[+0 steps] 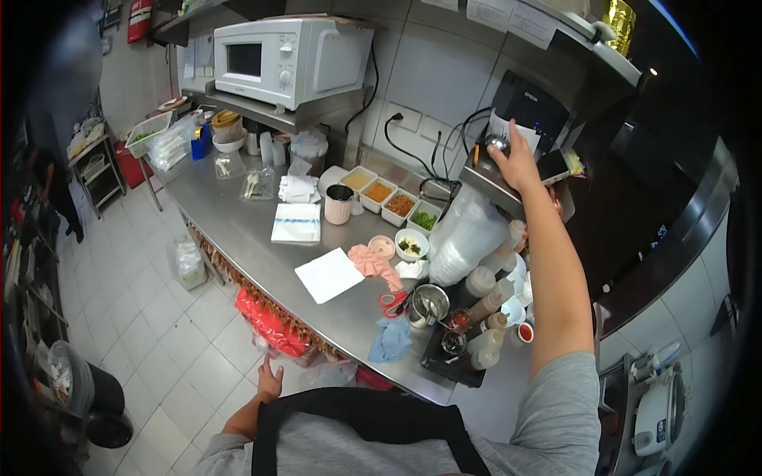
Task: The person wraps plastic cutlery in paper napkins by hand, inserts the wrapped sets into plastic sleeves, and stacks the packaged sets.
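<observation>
My right hand is raised to a small metal shelf below the printer. Its thumb and fingers are stretched out and apart, against or right beside a round silver dome that looks like a service bell. A black Epson printer with white paper coming out stands just behind it. Low in front of the counter, my left hand hangs with its fingers extended, holding nothing. The nearest thing to it is a red plastic bag under the counter.
The steel counter carries a white board, a pink cloth, red scissors, a blue cloth, a metal pot and several squeeze bottles. Topping containers line the back. A microwave sits above.
</observation>
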Motion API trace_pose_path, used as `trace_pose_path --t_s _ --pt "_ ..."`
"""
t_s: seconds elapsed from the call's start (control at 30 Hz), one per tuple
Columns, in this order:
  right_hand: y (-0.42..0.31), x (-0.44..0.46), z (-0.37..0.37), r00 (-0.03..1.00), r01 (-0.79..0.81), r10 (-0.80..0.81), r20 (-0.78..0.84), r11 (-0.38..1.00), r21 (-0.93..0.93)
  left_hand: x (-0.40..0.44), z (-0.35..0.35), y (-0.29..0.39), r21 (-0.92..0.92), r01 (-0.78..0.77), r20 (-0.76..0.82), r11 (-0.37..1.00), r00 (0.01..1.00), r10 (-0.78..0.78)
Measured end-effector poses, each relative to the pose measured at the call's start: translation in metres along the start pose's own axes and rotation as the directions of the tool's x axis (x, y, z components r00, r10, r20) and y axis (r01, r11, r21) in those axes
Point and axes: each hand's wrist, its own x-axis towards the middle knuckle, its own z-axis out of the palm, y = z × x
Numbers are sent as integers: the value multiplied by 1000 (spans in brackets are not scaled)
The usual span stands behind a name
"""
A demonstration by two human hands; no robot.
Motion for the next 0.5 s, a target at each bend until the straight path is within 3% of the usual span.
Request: trace_pose_path --t_s 0.03,0.1,0.2,0.27,0.3,0.33,0.37,0.43,0.5 --pt "2 2 0 988 -55 70 137 992 -110 3 8 2 -8 -23 -4 1000 1000 23" --pt "2 6 0 980 -108 126 154 987 -120 2 19 3 -40 -51 -11 998 999 51" --pt "-4 17 -2 969 105 -127 -213 988 -111 8 24 7 -149 -129 -93 980 989 116" --pt "-10 43 -9 976 87 -34 -217 967 241 15 19 11 -214 -136 -185 967 978 96" --pt "-15 61 -13 978 74 14 -207 909 410 17 9 15 -243 -141 -231 960 969 84" --pt "-21 78 -15 981 -28 146 -131 766 642 18 -10 35 -216 -130 -232 968 969 78" --pt "-43 86 -28 979 -70 188 -84 689 721 20 -31 56 -199 -210 -268 957 951 153" --pt "-41 123 -21 977 20 163 -134 561 827 32 -71 98 -154 -370 -338 916 891 303" --pt "-62 147 -21 929 35 333 -163 357 933 57 -98 123 -189 -408 -361 893 875 323"
